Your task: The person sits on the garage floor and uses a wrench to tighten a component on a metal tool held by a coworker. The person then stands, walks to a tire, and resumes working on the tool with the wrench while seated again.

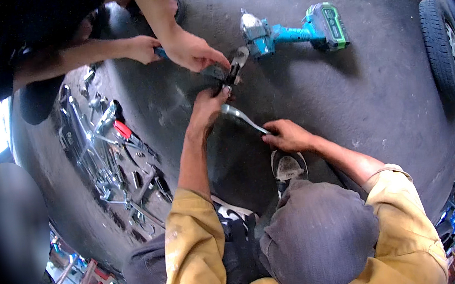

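Observation:
My right hand [289, 135] is closed round the end of a shiny ratchet wrench [242, 117]. The wrench slants up and left, its head close beside my left hand [208, 108]. That hand is closed on a dark metal part [233, 76] with a light grey rounded tab at its far end. Between my left fingers the joint of wrench and part is hidden. A co-worker's hand [190, 49] reaches down from the far side, fingers touching or nearly touching the part. The co-worker's other hand [143, 49] grips something with a blue end, mostly covered.
A teal cordless impact wrench [283, 34] lies on the dark floor beyond my hands. To the left, many loose hand tools [109, 154] are spread, red-handled pliers [122, 129] among them. A wheel [442, 47] stands at the far right. My shoe [289, 166] is below the ratchet wrench.

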`<state>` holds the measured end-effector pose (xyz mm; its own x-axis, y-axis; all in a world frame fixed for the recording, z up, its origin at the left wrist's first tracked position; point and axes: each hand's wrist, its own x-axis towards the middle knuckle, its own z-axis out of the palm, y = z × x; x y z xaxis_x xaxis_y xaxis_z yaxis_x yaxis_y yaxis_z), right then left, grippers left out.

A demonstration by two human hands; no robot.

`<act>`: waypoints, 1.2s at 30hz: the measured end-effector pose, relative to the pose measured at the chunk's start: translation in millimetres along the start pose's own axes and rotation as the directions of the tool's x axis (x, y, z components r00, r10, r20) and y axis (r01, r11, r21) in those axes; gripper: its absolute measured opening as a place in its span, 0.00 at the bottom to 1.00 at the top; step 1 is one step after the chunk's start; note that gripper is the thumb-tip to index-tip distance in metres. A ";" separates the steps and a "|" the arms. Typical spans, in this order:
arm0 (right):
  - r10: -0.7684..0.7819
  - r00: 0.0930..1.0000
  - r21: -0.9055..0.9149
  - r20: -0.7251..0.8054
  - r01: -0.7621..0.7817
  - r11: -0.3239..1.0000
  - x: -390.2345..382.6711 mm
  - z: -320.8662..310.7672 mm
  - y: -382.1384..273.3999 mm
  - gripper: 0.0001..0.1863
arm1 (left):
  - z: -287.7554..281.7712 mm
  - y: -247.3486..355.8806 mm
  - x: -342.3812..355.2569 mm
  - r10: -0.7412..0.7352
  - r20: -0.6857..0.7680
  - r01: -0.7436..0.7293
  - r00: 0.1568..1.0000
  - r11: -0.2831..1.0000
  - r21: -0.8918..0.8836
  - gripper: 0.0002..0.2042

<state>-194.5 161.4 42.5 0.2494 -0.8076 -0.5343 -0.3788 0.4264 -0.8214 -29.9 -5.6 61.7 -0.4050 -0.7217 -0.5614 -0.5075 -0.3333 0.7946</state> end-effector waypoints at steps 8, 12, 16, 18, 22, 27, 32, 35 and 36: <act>0.101 0.958 0.347 0.269 -0.194 0.918 11.3 -14.2 -87.4 0.18 | -4.6 -1.1 -10.7 -0.025 -0.134 0.040 0.991 0.993 0.113 0.13; 0.144 0.987 0.149 0.064 -0.153 0.977 6.6 18.3 -13.5 0.18 | 5.1 -26.0 -0.8 0.039 -0.129 -0.046 0.991 0.997 -0.057 0.13; 0.032 0.995 0.099 0.093 -0.041 0.994 14.4 10.0 -59.4 0.22 | 7.3 -34.3 0.4 -0.004 -0.229 0.005 0.973 1.000 0.006 0.13; 0.143 0.980 0.279 0.137 -0.176 0.944 17.3 -1.5 -104.4 0.24 | 2.0 -36.3 1.5 0.047 -0.280 -0.018 0.959 0.994 0.104 0.14; -0.011 0.976 0.087 0.219 -0.008 0.996 18.4 -5.8 -63.6 0.21 | 9.5 -41.9 5.7 0.112 -0.269 -0.101 0.957 0.993 0.055 0.16; 0.110 0.992 -0.289 -0.067 -0.124 0.949 11.0 6.5 -21.1 0.18 | -10.1 -32.6 11.1 0.114 -0.002 -0.114 0.994 0.990 -0.082 0.16; 0.114 0.975 -0.099 0.190 -0.097 0.990 19.5 -8.0 -75.2 0.22 | -6.7 -22.0 5.3 0.105 0.020 -0.098 0.994 0.971 -0.217 0.12; 0.171 0.970 0.238 0.175 -0.210 0.948 19.0 -9.8 -109.3 0.24 | -7.2 -16.8 -2.0 0.056 -0.039 -0.060 0.998 0.991 -0.116 0.10; 0.135 0.979 0.175 0.150 -0.161 0.971 20.3 -8.1 -100.3 0.25 | -3.7 -19.2 -1.1 0.057 -0.063 -0.062 0.996 0.995 -0.080 0.10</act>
<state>-158.6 98.9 115.6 0.3265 -0.6726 -0.6641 -0.2518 0.6153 -0.7470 -16.9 -0.6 48.0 -0.3844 -0.7767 -0.4990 -0.4191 -0.3348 0.8440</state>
